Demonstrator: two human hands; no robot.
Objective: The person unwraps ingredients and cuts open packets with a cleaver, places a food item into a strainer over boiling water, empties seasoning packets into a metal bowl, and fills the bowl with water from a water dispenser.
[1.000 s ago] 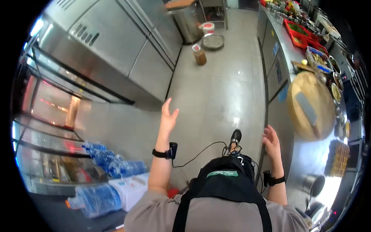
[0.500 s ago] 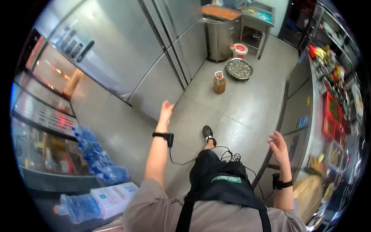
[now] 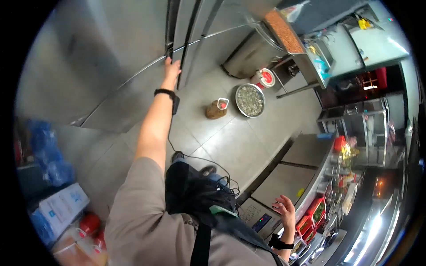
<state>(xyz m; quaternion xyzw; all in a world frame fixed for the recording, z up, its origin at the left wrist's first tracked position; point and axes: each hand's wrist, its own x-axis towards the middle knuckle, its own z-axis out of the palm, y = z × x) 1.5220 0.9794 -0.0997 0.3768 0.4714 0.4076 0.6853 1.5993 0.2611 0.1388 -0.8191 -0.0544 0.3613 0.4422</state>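
While left hand [image 3: 171,69] grips fridge door edge [image 3: 169,44], right hand [image 3: 285,209] open, empty

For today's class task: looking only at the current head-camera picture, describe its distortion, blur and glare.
Head view: a fisheye circle with black corners bends the steel fridge doors and tilts the floor; the doors and blue bottles at the left edge are smeared by blur; glare streaks the counter at lower right; the left hand on the door edge and the basin stay fairly sharp.

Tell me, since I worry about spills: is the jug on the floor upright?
Upright: the jug stands on its base, handle on top, beside the basin.
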